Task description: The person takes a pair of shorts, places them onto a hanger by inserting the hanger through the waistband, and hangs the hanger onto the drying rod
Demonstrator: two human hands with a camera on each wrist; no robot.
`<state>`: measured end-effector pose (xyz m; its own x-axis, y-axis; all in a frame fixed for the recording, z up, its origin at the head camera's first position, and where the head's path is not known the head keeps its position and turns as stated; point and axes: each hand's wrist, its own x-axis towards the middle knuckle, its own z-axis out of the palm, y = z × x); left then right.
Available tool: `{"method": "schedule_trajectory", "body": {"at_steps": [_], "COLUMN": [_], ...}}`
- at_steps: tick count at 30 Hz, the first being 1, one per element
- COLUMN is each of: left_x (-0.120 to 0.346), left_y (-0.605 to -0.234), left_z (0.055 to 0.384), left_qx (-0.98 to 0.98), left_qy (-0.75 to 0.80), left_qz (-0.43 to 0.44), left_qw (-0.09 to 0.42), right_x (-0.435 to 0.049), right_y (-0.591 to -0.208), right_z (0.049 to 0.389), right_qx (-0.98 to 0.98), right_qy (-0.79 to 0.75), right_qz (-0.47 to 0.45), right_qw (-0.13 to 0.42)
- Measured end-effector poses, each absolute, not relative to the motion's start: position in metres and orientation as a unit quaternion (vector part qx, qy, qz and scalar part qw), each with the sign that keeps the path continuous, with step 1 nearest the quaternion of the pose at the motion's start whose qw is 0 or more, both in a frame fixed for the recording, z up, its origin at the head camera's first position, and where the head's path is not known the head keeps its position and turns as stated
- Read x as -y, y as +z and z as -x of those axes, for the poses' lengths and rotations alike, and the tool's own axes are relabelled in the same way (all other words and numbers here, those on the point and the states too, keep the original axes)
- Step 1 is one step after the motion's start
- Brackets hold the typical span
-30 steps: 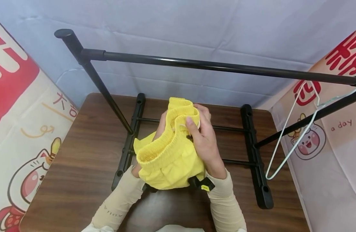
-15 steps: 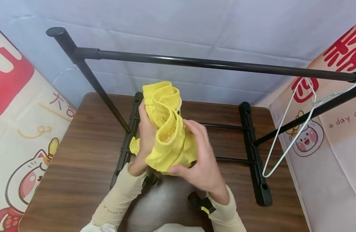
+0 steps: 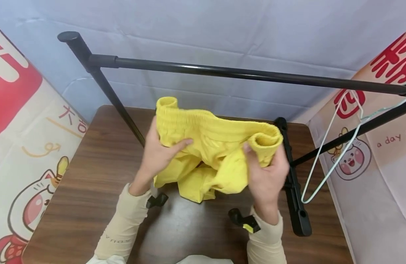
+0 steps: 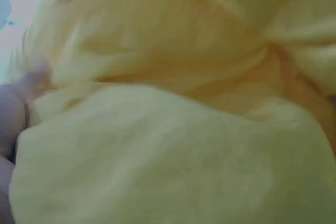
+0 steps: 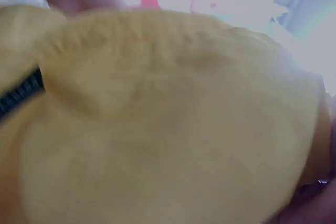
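Yellow shorts (image 3: 216,143) with a gathered elastic waistband are held up above the table, spread sideways between both hands. My left hand (image 3: 158,152) grips the left end of the waistband, thumb lying across the front. At the other end, my right hand (image 3: 267,174) pinches the waistband, which curls over into a loop there. The legs of the shorts hang bunched below. Yellow cloth (image 4: 157,150) fills most of the left wrist view. A dark label with lettering (image 5: 22,93) shows on the cloth in the right wrist view, which is blurred.
A black rack stands on the brown wooden table (image 3: 90,205), its top bar (image 3: 223,71) crossing behind the shorts. A pale mint hanger (image 3: 332,172) hangs at the rack's right end. Printed cloth walls (image 3: 381,176) enclose the sides.
The shorts were bunched together between the hands; the waistband is now stretched out wide. My right hand let go briefly, then moved right and took the waistband's right end.
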<state>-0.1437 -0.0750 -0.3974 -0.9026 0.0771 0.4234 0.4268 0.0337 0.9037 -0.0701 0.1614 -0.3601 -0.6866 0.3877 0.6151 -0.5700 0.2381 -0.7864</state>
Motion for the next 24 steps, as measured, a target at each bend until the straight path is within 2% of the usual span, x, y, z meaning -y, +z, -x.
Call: {"method": "schedule_trajectory", "body": {"at_steps": [5, 8, 11, 13, 15, 20, 24], "left_x": [0.096, 0.103, 0.109, 0.113, 0.116, 0.121, 0.129], "left_y": [-0.394, -0.391, -0.388, -0.386, -0.383, -0.375, -0.369], "left_z": [0.150, 0.150, 0.150, 0.151, 0.153, 0.153, 0.150], "left_qx": [0.714, 0.710, 0.718, 0.731, 0.753, 0.806, 0.839], "left_qy": [-0.656, -0.661, -0.648, -0.625, -0.587, -0.478, -0.385], "left_qz": [0.161, 0.174, 0.208, 0.230, 0.239, 0.229, 0.254], "left_qw": [0.186, 0.170, 0.146, 0.150, 0.176, 0.262, 0.288], "right_x": [-0.186, -0.194, -0.200, -0.204, -0.208, -0.213, -0.214], "right_y": [-0.357, -0.360, -0.363, -0.364, -0.364, -0.359, -0.355], "right_z": [0.080, 0.084, 0.086, 0.085, 0.084, 0.074, 0.066], "right_qx": [0.662, 0.658, 0.707, 0.750, 0.789, 0.855, 0.885], "right_qy": [0.619, 0.620, 0.551, 0.483, 0.410, 0.316, 0.288], "right_qz": [-0.032, -0.019, 0.020, 0.059, 0.094, 0.119, 0.124], "right_qw": [0.421, 0.427, 0.443, 0.448, 0.447, 0.394, 0.344]}}
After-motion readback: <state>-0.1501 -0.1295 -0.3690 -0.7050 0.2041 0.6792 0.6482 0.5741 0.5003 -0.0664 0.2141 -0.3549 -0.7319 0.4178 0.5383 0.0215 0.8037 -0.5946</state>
